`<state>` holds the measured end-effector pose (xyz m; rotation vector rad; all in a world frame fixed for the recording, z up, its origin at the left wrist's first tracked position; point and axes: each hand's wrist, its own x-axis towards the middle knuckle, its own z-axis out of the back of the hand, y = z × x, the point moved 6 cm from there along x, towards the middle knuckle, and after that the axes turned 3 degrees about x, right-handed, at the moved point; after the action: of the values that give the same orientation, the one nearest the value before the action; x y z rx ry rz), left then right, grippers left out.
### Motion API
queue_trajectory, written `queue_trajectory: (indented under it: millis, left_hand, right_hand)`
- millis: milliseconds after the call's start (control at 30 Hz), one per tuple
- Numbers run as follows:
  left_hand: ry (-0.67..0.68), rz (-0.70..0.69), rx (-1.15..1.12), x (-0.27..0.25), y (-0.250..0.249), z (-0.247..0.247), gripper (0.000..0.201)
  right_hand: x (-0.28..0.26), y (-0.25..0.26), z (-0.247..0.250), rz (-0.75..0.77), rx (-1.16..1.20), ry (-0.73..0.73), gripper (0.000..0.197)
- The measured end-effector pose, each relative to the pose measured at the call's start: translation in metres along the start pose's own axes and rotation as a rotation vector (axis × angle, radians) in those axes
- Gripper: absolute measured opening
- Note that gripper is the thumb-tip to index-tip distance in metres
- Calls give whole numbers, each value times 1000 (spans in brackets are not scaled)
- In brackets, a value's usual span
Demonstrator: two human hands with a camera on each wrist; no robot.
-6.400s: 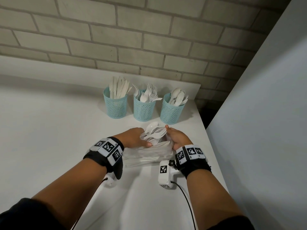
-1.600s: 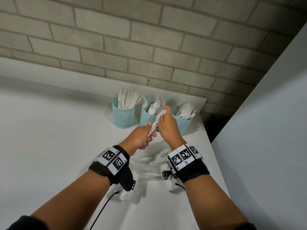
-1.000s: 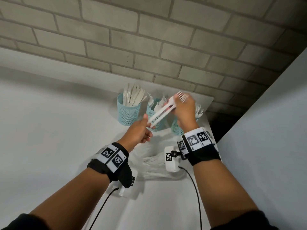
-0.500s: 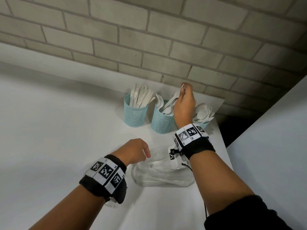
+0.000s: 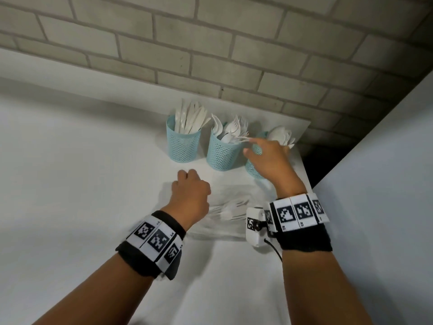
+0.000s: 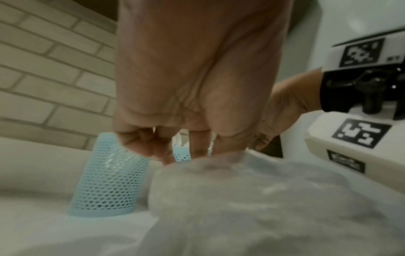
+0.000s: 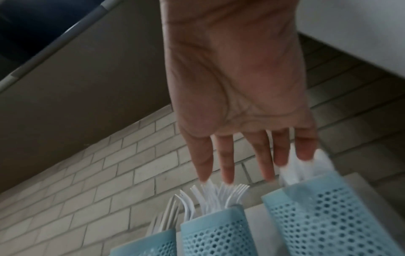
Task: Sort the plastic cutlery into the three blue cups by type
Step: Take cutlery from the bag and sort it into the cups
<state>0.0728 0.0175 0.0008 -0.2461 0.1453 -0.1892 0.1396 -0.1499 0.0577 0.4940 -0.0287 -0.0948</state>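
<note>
Three blue mesh cups stand in a row on the white table [image 5: 70,184], close under the brick wall [image 5: 210,43]; take the middle cup [image 5: 222,153] as the marker. It holds forks [image 5: 236,127], tines up; the cup to its left [image 5: 182,146] holds knives [image 5: 191,118]; the cup to its right [image 5: 254,160], half hidden behind the right hand [image 5: 269,160], holds spoons [image 5: 280,136]. The right hand hangs just in front of and above the middle and right cups, palm down, fingers [image 7: 225,164] straight and spread, holding nothing; its fingertips sit just over the fork tines in the wrist view. On the near side of the middle cup lies a clear plastic bag [image 5: 225,214] with more white cutlery [image 5: 230,208] inside, forks among them. The left hand [image 5: 191,198] is at the bag's left end, fingers curled under; the wrist view is too blurred to tell whether they pinch the plastic or only rest on it.
</note>
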Motion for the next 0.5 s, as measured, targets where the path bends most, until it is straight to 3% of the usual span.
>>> queue_trajectory:
  millis: [67,133,333,500]
  left_hand:
    - [-53,-100,10,-3,-16,-2,33]
    - [9,-149,-35,-5,-27,-11,31]
    - [206,-148,-31,-10,-38,-30,44]
    - [286,-164,20,-13,-39,-35,51]
  right_hand:
    - [-18,-16,-10,-34,13,155,43]
    - [-37,-28,-16,-84,49,242,45]
    - [-75,-57,-38,-318,182,344,49]
    - [-83,-63,-46,-331,255,329,47]
